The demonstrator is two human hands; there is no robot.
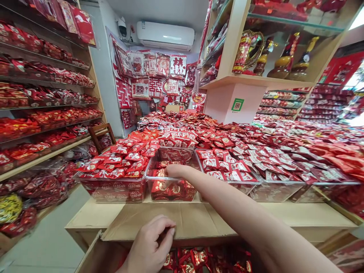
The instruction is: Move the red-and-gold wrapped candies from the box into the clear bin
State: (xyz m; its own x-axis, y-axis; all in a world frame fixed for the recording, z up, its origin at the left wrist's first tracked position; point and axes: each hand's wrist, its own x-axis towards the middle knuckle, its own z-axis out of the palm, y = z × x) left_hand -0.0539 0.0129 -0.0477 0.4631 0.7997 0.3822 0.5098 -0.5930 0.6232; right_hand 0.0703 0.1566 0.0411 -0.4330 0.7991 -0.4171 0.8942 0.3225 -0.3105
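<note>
My right hand (173, 171) reaches over the front rim of a clear plastic bin (174, 178). It is down among small red packets with gold print (166, 188); its fingers are mostly hidden, so I cannot tell whether they grip one. Nearer to me, my left hand (156, 240) hovers over an open cardboard box (187, 220), fingers curled in and thumb by the index finger. Nothing shows in it. Inside the box lie more red packets (199, 257), partly in shadow. This bin's contents sit lower than those of its neighbours.
A heaped bin of red packets (113, 185) stands to the left, another bin (227, 172) to the right. The box's flap leans against the wooden counter (88, 214). Stocked shelves (42, 102) line the left wall, with a wooden chair (101, 134) beside them. A cabinet (224, 57) overhangs at right.
</note>
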